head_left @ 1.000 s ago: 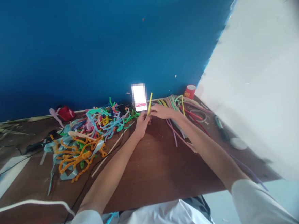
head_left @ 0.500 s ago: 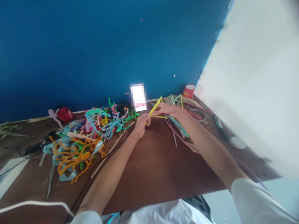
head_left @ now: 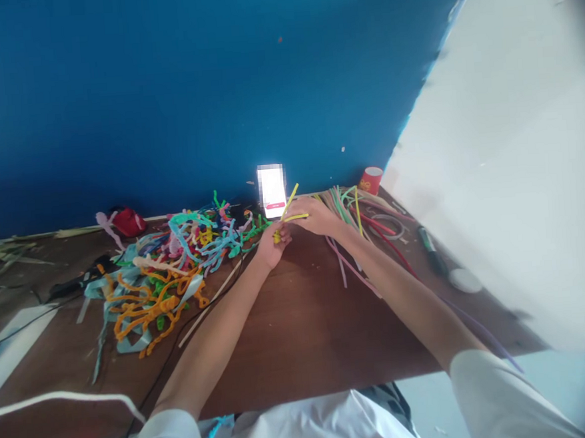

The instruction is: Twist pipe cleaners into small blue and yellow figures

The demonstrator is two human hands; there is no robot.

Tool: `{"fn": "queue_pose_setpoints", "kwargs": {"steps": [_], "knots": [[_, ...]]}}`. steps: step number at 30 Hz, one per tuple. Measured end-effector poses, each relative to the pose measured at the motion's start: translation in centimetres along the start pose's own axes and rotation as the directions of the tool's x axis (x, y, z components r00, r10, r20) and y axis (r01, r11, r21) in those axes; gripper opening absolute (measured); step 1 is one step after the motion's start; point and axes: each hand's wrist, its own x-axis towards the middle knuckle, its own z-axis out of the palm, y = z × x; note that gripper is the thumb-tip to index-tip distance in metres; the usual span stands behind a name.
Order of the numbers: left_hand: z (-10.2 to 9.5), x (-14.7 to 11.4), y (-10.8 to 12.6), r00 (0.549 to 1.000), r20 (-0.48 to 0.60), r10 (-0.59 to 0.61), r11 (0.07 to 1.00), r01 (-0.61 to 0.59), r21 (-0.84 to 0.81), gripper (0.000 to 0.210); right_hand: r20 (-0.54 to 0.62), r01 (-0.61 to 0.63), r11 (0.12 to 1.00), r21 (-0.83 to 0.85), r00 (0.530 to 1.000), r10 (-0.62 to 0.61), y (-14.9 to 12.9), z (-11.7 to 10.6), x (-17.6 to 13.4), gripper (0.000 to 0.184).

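Above the middle of the table, my left hand (head_left: pixel 273 244) is closed round a yellow pipe cleaner (head_left: pixel 291 201), bent so that one end points up and the other runs to the right. A small twisted yellow part shows at my left fingers. My right hand (head_left: pixel 315 217) is against the same pipe cleaner, its fingers bent over it from the right; the fingertips are partly hidden. Just beyond my right hand lies a bundle of straight pipe cleaners (head_left: pixel 340 199) in green, pink and other colours.
To the left is a heap of twisted colourful pipe cleaners (head_left: pixel 166 306). A lit phone (head_left: pixel 272 192) leans against the blue wall (head_left: pixel 188 99). A red cup (head_left: pixel 371 181), a roll of tape (head_left: pixel 390 227) and a green-and-black tool (head_left: pixel 432 252) lie right. A black cable crosses the table (head_left: pixel 281 340).
The yellow pipe cleaner's upper end has swung left and its other end now lies across the front of my right hand. My right hand has shifted slightly left.
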Motion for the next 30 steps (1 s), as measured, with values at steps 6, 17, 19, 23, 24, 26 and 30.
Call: {"fn": "queue_pose_setpoints", "kwargs": {"steps": [6, 17, 19, 23, 24, 26, 30], "knots": [[-0.4, 0.1, -0.6, 0.990, 0.007, 0.137, 0.980, -0.137, 0.141, 0.022, 0.029, -0.069, 0.994, -0.087, 0.997, 0.071, -0.5, 0.1, 0.0, 0.021], [-0.3, 0.3, -1.9, 0.847, -0.051, 0.530, 0.680, -0.388, 0.622, 0.028, 0.045, -0.336, 0.897, -0.288, 0.931, 0.363, -2.8, 1.2, 0.4, 0.026], [-0.4, 0.3, -1.9, 0.844, -0.050, 0.535, 0.664, -0.383, 0.642, 0.026, 0.031, -0.451, 0.878, -0.159, 0.887, 0.461, -2.8, 1.7, 0.5, 0.024], [-0.8, 0.7, -2.1, 0.865, -0.057, 0.499, 0.681, -0.351, 0.643, 0.024, 0.046, -0.638, 0.725, 0.258, 0.758, 0.651, -2.6, 2.4, 0.5, 0.027], [-1.0, 0.9, -2.2, 0.868, -0.057, 0.494, 0.681, -0.345, 0.646, 0.025, 0.067, -0.666, 0.661, 0.345, 0.720, 0.690, -2.6, 2.4, 0.5, 0.026], [-1.1, 1.0, -2.4, 0.870, -0.043, 0.491, 0.672, -0.347, 0.654, 0.027, 0.121, -0.710, 0.529, 0.465, 0.643, 0.756, -2.7, 2.3, 0.5, 0.024], [-0.9, 0.9, -2.4, 0.880, -0.002, 0.475, 0.667, -0.358, 0.653, 0.029, 0.321, -0.747, 0.230, 0.623, 0.513, 0.796, -2.9, 1.6, 0.6, 0.024]]}}
